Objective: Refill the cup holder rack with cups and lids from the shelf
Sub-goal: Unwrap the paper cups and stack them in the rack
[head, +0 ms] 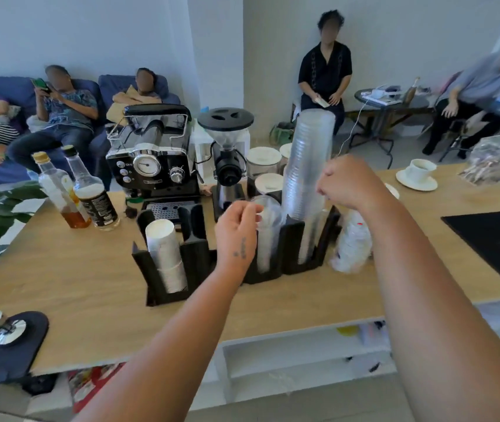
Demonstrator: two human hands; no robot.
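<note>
Tall upright stack of clear plastic cups (309,166) stands in black slotted rack (291,248), long axis vertical, just left of right grip (346,184). Left grip (238,226) lies farther off. Both grips curled; whether either holds anything, cannot tell.

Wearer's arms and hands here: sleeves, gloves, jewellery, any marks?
No sleeves, gloves, watch or bands show: the left forearm and right forearm are bare to the frame edge. The left hand has a small dark tattoo near the wrist, a line of marks with a dot beside it. The right hand shows no marks or rings.
</note>
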